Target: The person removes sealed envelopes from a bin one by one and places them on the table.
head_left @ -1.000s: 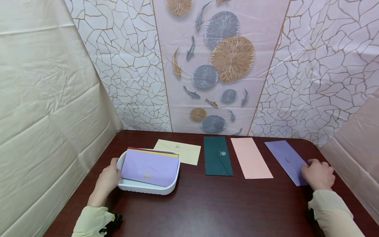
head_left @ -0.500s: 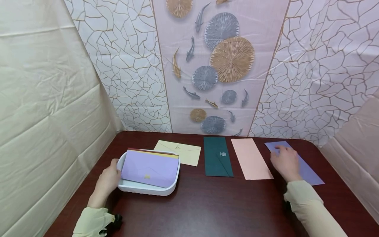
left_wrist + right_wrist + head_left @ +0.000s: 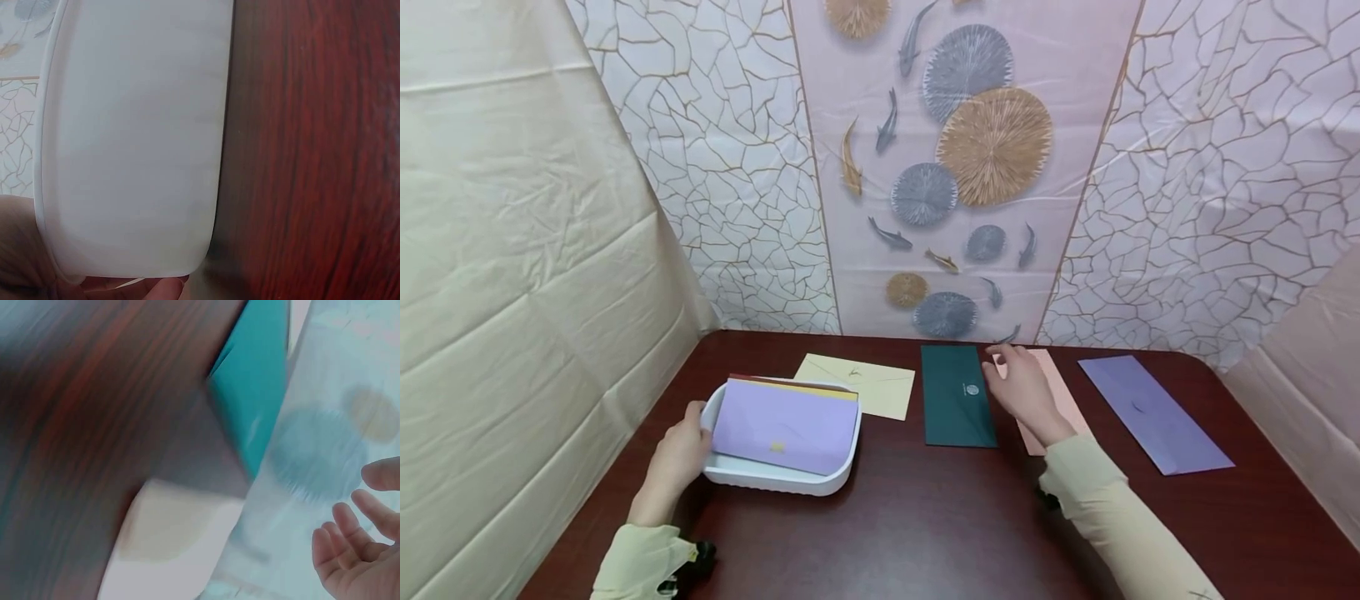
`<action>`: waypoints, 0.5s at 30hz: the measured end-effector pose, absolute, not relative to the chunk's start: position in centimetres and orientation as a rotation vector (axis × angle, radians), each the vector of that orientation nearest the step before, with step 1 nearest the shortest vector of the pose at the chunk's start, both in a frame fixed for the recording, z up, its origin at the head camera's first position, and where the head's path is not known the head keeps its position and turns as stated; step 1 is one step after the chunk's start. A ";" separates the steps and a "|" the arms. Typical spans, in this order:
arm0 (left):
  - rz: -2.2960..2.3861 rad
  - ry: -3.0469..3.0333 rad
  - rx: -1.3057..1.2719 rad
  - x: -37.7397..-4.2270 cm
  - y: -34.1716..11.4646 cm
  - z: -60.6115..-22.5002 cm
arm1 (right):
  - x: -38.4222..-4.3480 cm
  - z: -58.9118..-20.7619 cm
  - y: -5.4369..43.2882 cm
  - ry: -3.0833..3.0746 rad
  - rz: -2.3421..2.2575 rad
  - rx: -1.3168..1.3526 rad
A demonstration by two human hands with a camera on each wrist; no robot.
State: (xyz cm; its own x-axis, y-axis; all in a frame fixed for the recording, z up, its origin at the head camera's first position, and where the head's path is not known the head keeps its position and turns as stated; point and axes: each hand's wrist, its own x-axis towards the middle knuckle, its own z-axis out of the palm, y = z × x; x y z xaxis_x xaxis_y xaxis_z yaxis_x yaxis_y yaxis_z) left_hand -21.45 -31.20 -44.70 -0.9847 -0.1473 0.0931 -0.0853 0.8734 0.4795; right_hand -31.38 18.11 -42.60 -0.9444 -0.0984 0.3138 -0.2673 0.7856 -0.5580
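Note:
At the left, my left hand [image 3: 673, 457] grips the end of a white plastic basket [image 3: 775, 482]; its white wall [image 3: 134, 137] fills much of the left wrist view. Inside lies a lilac envelope [image 3: 786, 429] on top, with yellow and dark red edges showing behind it. My right hand [image 3: 1024, 390] hovers over a pink envelope [image 3: 1066, 398], fingers spread and holding nothing. Just left of that hand lies a dark green envelope [image 3: 951, 421] with a round seal. In the right wrist view the right hand [image 3: 359, 550] appears apart from the green envelope [image 3: 256, 381].
A cream envelope [image 3: 883, 390] lies behind the basket, partly covered by it. Farther right, a purple envelope [image 3: 1153, 417] lies slanted on the dark red wooden table [image 3: 925, 517]. A patterned cloth [image 3: 760, 192] hangs behind the table's far edge.
My right hand has moved left, from the purple envelope's near end, across it, to above the pink one. The envelopes, the basket and my left hand stay in place.

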 end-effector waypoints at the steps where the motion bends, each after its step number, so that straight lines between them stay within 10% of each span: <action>1: -0.737 -2.921 0.186 -21.4 -31.2 -44.7 | -31.4 -42.5 17.4 -2.706 0.929 0.311; 15: -0.733 -2.918 0.194 -21.7 -31.1 -44.8 | -30.7 -42.4 7.7 -2.729 1.091 0.584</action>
State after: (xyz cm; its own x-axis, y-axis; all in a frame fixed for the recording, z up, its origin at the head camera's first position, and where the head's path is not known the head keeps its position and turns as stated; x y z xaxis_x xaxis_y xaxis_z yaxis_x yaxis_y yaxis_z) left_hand -21.69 -31.11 -44.78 -0.9837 -0.1550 0.0911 -0.0936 0.8740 0.4768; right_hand -30.71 7.69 -42.36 -0.9140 -0.3005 0.2727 -0.4057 0.6608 -0.6315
